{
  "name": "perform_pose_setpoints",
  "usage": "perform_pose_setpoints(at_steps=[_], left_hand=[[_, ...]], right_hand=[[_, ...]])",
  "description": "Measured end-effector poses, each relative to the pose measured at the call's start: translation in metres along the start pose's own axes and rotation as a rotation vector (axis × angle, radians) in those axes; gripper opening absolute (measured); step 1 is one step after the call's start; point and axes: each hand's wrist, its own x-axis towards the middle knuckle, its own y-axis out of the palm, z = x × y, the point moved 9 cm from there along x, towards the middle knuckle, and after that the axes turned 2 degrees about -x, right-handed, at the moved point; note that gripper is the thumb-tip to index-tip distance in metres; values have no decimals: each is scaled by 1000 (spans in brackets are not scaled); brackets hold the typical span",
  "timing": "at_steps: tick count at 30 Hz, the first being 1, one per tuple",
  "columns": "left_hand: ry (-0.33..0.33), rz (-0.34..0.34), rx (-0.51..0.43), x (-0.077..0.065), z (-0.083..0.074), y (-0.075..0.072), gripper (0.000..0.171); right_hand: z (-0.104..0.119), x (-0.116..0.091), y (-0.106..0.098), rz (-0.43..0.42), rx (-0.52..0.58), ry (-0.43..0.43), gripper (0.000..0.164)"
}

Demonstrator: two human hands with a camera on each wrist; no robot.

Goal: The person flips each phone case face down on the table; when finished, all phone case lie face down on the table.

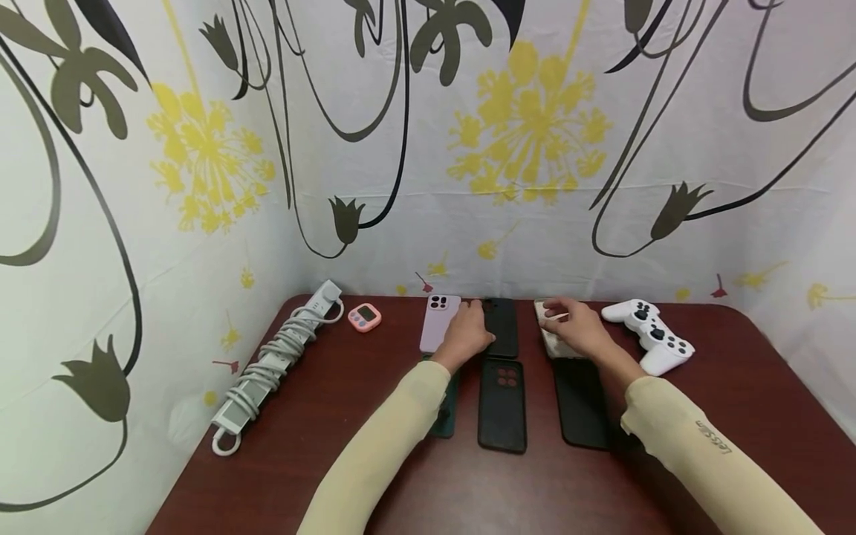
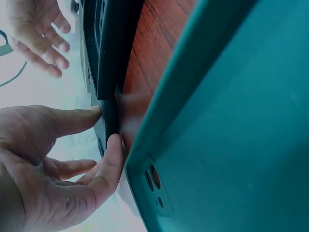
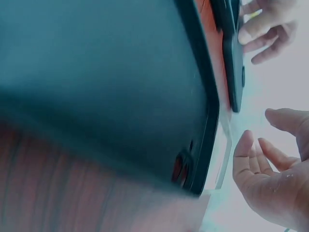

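My left hand (image 1: 466,334) is at the left side of a black phone (image 1: 503,327), its thumb and a finger pinching the edge while the phone lies flat. Left of that hand lies a lilac phone (image 1: 435,319), and below it a green phone case (image 1: 446,416), partly hidden by my sleeve. My right hand (image 1: 580,327) hovers over a pale phone or case (image 1: 555,343), fingers loosely bent and apart from it in the right wrist view. Nearer me are a black phone case (image 1: 501,409) with camera holes and another black case (image 1: 582,405), whose cutout shows in the right wrist view.
A white game controller (image 1: 649,334) lies right of the right hand. On the left are a pink timer (image 1: 364,317) and a power strip (image 1: 274,364) wrapped in its cord. A patterned cloth (image 1: 428,163) hangs behind the dark red table (image 1: 321,461).
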Motion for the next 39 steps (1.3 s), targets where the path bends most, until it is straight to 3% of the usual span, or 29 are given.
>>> perform_pose_setpoints(at_steps=[7, 13, 21, 28, 34, 39], left_hand=[[54, -49, -3, -3, -6, -8, 87], [47, -28, 16, 1, -18, -8, 76], [77, 41, -79, 1, -51, 7, 74], [138, 114, -220, 3, -77, 28, 69], [88, 155, -300, 2, -86, 42, 70], [20, 164, -284, 1, -90, 52, 68]], right_hand=[[-13, -8, -18, -34, -56, 3, 48], [-28, -11, -28, -45, -141, 41, 51], [-40, -13, -32, -36, -192, 78, 52], [-45, -14, -29, 9, -189, 125, 60], [-49, -11, -26, 17, -199, 133, 58], [-48, -12, -27, -2, -215, 120, 54]])
